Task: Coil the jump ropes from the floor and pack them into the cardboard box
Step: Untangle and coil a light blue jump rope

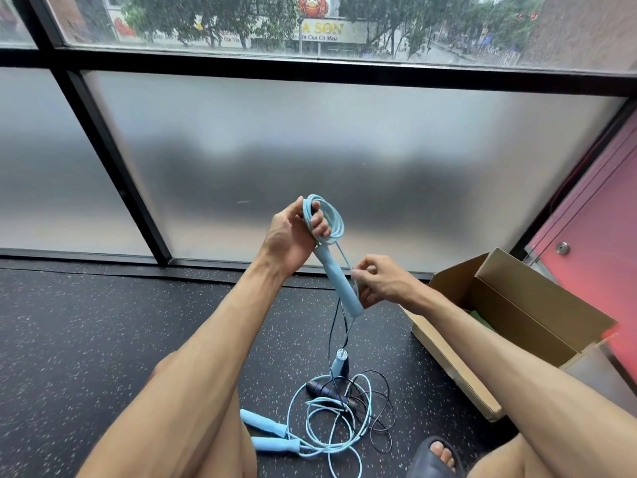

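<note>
My left hand [293, 236] grips a light blue jump rope, its coil [332, 220] looped above the fingers and one handle [339, 282] slanting down to the right. My right hand [377, 279] pinches the rope's cord beside that handle. The rope's other handle [339, 362] hangs below on the loose cord. On the floor lie a second light blue rope [324, 429] with two blue handles [265, 426] and a black rope [379, 408] with a dark handle [324, 391], tangled together. The open cardboard box [510, 305] stands at the right.
Dark speckled rubber floor [103, 322] runs to a frosted glass wall with black frames [110, 160]. A red door [593, 243] stands behind the box. My knees and a foot in a dark slipper [436, 457] are at the bottom.
</note>
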A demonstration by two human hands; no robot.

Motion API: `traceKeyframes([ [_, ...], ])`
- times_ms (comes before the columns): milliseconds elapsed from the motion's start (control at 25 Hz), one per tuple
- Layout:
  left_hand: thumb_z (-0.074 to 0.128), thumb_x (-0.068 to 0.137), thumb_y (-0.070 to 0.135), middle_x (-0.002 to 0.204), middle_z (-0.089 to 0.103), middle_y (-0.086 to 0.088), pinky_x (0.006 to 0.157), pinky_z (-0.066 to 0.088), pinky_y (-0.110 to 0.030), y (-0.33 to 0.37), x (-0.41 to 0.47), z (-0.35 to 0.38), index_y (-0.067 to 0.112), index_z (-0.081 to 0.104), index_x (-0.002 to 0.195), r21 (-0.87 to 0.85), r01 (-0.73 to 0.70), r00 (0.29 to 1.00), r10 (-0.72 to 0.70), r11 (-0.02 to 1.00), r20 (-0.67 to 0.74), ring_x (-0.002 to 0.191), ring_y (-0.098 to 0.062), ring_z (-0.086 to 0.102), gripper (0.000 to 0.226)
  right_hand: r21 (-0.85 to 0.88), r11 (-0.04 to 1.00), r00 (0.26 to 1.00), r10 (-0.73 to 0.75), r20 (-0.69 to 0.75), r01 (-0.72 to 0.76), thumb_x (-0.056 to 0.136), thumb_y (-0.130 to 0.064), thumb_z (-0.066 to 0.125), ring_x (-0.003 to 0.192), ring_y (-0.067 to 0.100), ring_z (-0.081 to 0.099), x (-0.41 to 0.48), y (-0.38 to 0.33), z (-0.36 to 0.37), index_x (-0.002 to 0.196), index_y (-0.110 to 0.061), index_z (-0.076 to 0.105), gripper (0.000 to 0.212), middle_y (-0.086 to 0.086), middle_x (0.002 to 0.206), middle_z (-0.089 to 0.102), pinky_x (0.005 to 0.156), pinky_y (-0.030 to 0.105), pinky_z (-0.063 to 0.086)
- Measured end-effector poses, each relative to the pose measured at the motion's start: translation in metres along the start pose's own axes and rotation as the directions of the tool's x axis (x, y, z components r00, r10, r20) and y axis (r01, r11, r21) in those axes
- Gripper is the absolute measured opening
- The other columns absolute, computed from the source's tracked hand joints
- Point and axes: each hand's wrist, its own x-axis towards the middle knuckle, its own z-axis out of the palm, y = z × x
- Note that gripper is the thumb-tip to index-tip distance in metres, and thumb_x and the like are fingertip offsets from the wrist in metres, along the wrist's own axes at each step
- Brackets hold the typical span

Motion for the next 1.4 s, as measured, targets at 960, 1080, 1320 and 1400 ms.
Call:
traceKeyframes([
  [960, 0.043, 0.104, 0.032, 0.048, 0.056, -0.007, 0.04, 0.039, -0.02, -0.02, 0.005, -0.01, 0.008, 0.057, 0.073, 0.977, 0.132, 0.991, -0.047, 0.166, -0.126, 0.035, -0.016, 0.051, 0.042, -0.359, 0.864, 0.901, -0.417, -0.115, 0.354, 0.099, -0.019, 0.057, 0.05, 0.011, 0.047, -0.008, -0.026, -0.013, 0.08, -0.012, 0.066, 0.022, -0.001, 0.058, 0.054, 0.054, 0.041, 0.049],
  [1080, 0.037, 0.102, 0.052, 0.047, 0.051, -0.007, 0.042, 0.038, -0.022, -0.02, -0.004, -0.002, 0.009, 0.059, 0.069, 0.955, 0.201, 0.953, -0.27, 0.218, -0.138, 0.036, -0.019, 0.046, 0.059, -0.462, 0.811, 0.867, -0.474, -0.157, 0.36, 0.097, -0.025, 0.061, 0.05, 0.004, 0.046, -0.006, -0.021, -0.019, 0.08, -0.015, 0.064, 0.02, -0.009, 0.058, 0.053, 0.053, 0.026, 0.037],
  [1320, 0.031, 0.103, 0.054, 0.041, 0.023, 0.004, 0.045, 0.016, -0.031, -0.008, -0.01, 0.001, 0.018, 0.041, 0.055, 0.702, 0.287, 0.863, -0.494, 0.651, 0.105, 0.037, -0.012, 0.014, 0.06, -0.381, 0.876, 0.891, -0.398, -0.221, 0.297, 0.095, -0.041, 0.06, 0.056, 0.014, 0.053, -0.002, -0.013, -0.024, 0.083, -0.008, 0.058, 0.035, 0.01, 0.068, 0.065, 0.058, 0.032, 0.047],
  [1400, 0.033, 0.103, 0.049, 0.04, 0.021, 0.006, 0.042, 0.017, -0.026, -0.006, -0.008, 0.001, 0.016, 0.04, 0.06, 0.517, 0.333, 0.873, -0.464, 0.789, 0.146, 0.037, -0.011, 0.011, 0.055, -0.282, 0.915, 0.918, -0.347, -0.19, 0.288, 0.099, -0.034, 0.054, 0.058, 0.016, 0.06, -0.002, -0.011, -0.023, 0.083, -0.009, 0.057, 0.029, 0.011, 0.068, 0.066, 0.061, 0.035, 0.051],
])
